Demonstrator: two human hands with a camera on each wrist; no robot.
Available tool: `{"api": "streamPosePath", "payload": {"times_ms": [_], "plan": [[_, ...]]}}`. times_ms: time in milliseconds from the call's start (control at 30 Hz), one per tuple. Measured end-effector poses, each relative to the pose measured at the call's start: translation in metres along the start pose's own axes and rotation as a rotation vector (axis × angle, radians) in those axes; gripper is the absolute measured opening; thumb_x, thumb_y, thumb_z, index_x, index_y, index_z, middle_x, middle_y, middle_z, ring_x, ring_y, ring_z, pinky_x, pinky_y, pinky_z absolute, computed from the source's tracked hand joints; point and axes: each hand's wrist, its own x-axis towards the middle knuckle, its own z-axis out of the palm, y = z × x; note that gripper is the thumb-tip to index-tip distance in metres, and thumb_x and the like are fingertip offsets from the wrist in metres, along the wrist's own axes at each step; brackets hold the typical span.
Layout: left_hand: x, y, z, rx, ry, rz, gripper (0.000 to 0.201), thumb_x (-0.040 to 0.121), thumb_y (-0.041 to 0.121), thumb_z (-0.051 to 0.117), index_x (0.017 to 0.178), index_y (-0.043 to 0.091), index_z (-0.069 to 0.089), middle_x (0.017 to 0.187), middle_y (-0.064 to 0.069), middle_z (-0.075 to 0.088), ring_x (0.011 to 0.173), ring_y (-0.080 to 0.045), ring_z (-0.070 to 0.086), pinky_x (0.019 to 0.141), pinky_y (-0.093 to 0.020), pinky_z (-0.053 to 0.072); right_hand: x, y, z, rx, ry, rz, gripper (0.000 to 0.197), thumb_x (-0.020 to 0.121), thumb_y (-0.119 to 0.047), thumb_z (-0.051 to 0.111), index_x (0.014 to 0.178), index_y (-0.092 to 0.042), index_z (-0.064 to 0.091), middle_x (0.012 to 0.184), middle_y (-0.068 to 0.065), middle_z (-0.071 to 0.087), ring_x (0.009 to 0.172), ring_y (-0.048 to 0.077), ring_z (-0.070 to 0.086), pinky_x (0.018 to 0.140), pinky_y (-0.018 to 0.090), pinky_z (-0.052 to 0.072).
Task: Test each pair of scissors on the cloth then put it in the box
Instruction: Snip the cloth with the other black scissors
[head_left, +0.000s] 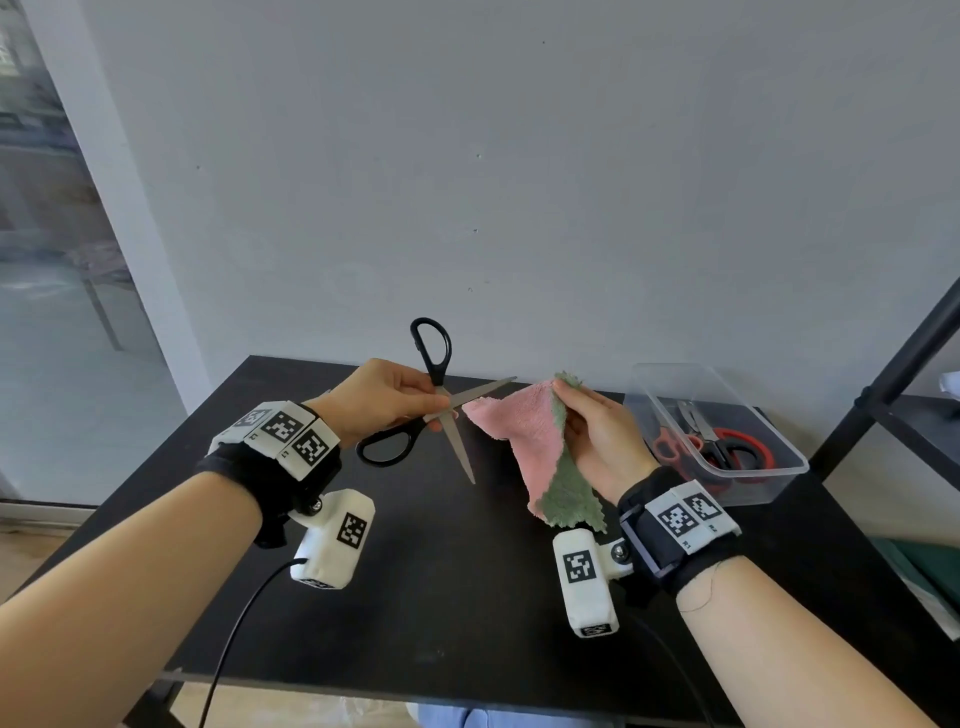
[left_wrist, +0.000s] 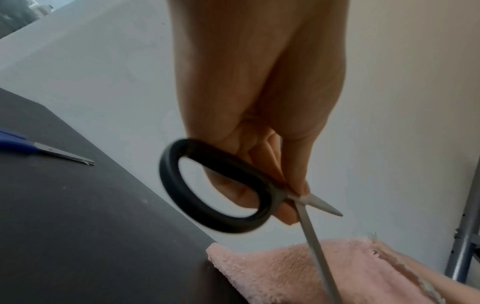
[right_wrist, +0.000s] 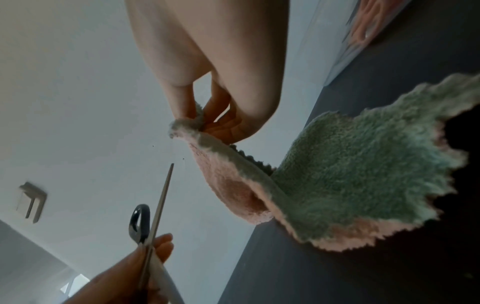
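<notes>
Black-handled scissors (head_left: 441, 410) are held above the black table (head_left: 441, 571), their blades spread wide. My left hand (head_left: 435, 404) pinches them at the pivot; in the left wrist view one handle ring (left_wrist: 215, 185) hangs below the fingers (left_wrist: 298, 185). My right hand (head_left: 562, 388) pinches the top corner of a pink and green cloth (head_left: 524, 441), which hangs just right of the blades. One blade tip points at the cloth's upper edge. The right wrist view shows the cloth (right_wrist: 350, 174) and that blade (right_wrist: 162, 201) slightly apart. A clear plastic box (head_left: 763, 486) stands at the right.
Red-handled scissors (head_left: 737, 441) and another pair lie in the box. Blue-handled scissors (left_wrist: 39, 148) lie on the table to the left of my left hand. A dark shelf frame (head_left: 893, 374) stands at the table's right end. The wall is just behind the table.
</notes>
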Motion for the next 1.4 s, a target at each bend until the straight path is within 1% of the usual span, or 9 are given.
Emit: {"api": "streamPosePath", "payload": {"times_ms": [133, 267, 367, 500, 600, 800, 1000, 1167, 1400], "plan": [[0.0, 0.004, 0.001, -0.02, 0.048, -0.002, 0.018, 0.084, 0.023, 0.071, 0.088, 0.007, 0.076, 0.085, -0.005, 0.076, 0.081, -0.016, 0.064, 0.088, -0.025, 0.047, -0.003, 0.007, -0.001, -0.069, -0.027, 0.02, 0.012, 0.089, -0.009, 0.063, 0.096, -0.001, 0.068, 0.085, 0.01, 0.067, 0.073, 0.015, 0.066, 0.063, 0.024, 0.055], [-0.004, 0.007, 0.002, 0.004, 0.125, -0.013, 0.012, 0.081, 0.026, 0.075, 0.08, 0.014, 0.076, 0.06, 0.009, 0.061, 0.055, -0.004, 0.05, 0.061, -0.015, 0.042, -0.003, 0.009, -0.004, -0.079, -0.043, 0.032, 0.023, 0.088, -0.01, 0.063, 0.107, 0.003, 0.065, 0.095, 0.014, 0.066, 0.08, 0.018, 0.065, 0.067, 0.025, 0.055], [-0.006, 0.008, 0.001, -0.007, 0.161, -0.009, 0.011, 0.081, 0.026, 0.075, 0.084, 0.016, 0.076, 0.068, 0.003, 0.064, 0.063, -0.006, 0.053, 0.065, -0.014, 0.044, -0.003, 0.009, -0.005, -0.064, -0.035, 0.029, 0.024, 0.087, -0.011, 0.065, 0.107, 0.002, 0.066, 0.098, 0.014, 0.066, 0.082, 0.017, 0.066, 0.07, 0.026, 0.055], [-0.007, 0.007, 0.0, -0.06, 0.189, -0.031, 0.013, 0.081, 0.022, 0.075, 0.088, 0.011, 0.076, 0.059, 0.001, 0.059, 0.051, -0.007, 0.047, 0.061, -0.018, 0.043, -0.004, 0.011, -0.007, -0.065, -0.039, 0.025, 0.033, 0.087, -0.012, 0.065, 0.116, 0.005, 0.062, 0.113, 0.02, 0.063, 0.089, 0.02, 0.064, 0.078, 0.028, 0.054], [-0.009, 0.008, -0.001, -0.094, 0.159, -0.046, 0.014, 0.083, 0.02, 0.073, 0.09, 0.008, 0.073, 0.069, -0.005, 0.073, 0.048, -0.008, 0.054, 0.062, -0.023, 0.046, -0.005, 0.012, -0.008, -0.062, -0.036, 0.025, 0.033, 0.087, -0.01, 0.065, 0.116, 0.006, 0.062, 0.108, 0.019, 0.064, 0.084, 0.018, 0.064, 0.076, 0.026, 0.055], [-0.009, 0.005, 0.002, -0.257, 0.109, -0.035, 0.012, 0.087, 0.015, 0.067, 0.099, 0.013, 0.071, 0.098, -0.007, 0.075, 0.079, -0.019, 0.072, 0.083, -0.031, 0.054, -0.002, 0.012, -0.011, -0.065, -0.033, 0.02, 0.03, 0.086, -0.008, 0.065, 0.113, 0.005, 0.063, 0.098, 0.014, 0.066, 0.082, 0.018, 0.064, 0.079, 0.027, 0.054], [-0.014, -0.003, 0.001, -0.303, 0.042, 0.069, 0.034, 0.087, -0.013, 0.056, 0.111, 0.008, 0.068, 0.103, -0.01, 0.069, 0.086, -0.027, 0.073, 0.081, -0.028, 0.057, -0.001, 0.009, -0.014, -0.083, -0.034, 0.007, 0.029, 0.085, -0.009, 0.065, 0.111, 0.005, 0.064, 0.095, 0.013, 0.066, 0.083, 0.019, 0.063, 0.085, 0.031, 0.051], [-0.009, -0.002, 0.005, -0.324, 0.028, -0.001, 0.044, 0.086, -0.016, 0.056, 0.122, 0.008, 0.06, 0.106, -0.006, 0.063, 0.083, -0.019, 0.07, 0.079, -0.025, 0.058, -0.001, 0.01, -0.018, -0.11, -0.03, 0.008, 0.022, 0.086, -0.008, 0.065, 0.105, 0.002, 0.065, 0.092, 0.012, 0.067, 0.08, 0.018, 0.063, 0.079, 0.028, 0.052], [-0.007, 0.001, 0.007, -0.298, -0.009, -0.075, 0.062, 0.084, -0.024, 0.026, 0.127, 0.009, 0.054, 0.118, -0.004, 0.063, 0.094, -0.013, 0.067, 0.067, -0.02, 0.053, -0.002, 0.014, -0.019, -0.135, -0.025, 0.007, 0.014, 0.087, -0.007, 0.064, 0.099, 0.0, 0.067, 0.088, 0.01, 0.068, 0.077, 0.016, 0.064, 0.076, 0.026, 0.053]]}}
